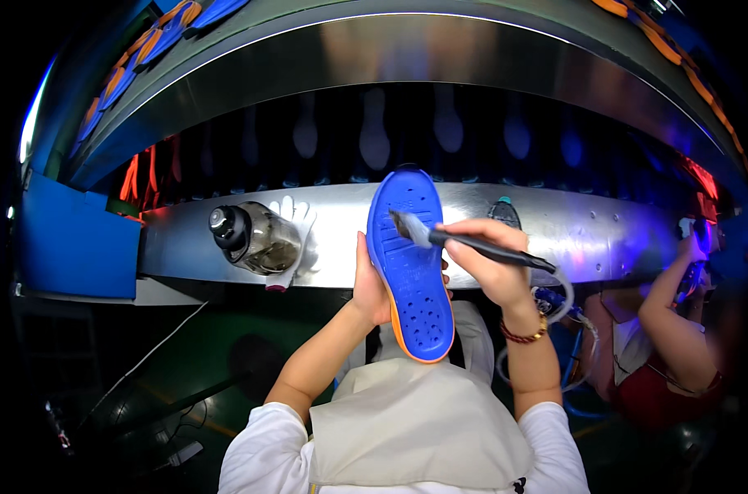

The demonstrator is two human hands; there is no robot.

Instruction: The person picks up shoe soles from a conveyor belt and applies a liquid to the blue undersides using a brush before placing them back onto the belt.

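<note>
A blue shoe sole (415,280) with an orange lower edge stands tilted in front of me, its dimpled face toward me. My left hand (372,284) is closed around its left side, with fingertips showing at the right edge. In my right hand (496,262) is a brush (412,228) with a black handle, gripped like a pen. Its pale, dark-tipped bristles lie over the upper middle of the sole and seem to touch it. A clear tube (568,292) runs from the handle's back end down past my right wrist.
On the metal ledge (341,239) stand a dark bottle with a black cap (267,240) and, behind it, a white glove (298,216). A small dark object (504,213) lies beyond my right hand. Blue and orange soles (148,49) line the upper belt. Another person's arm (674,305) is at right.
</note>
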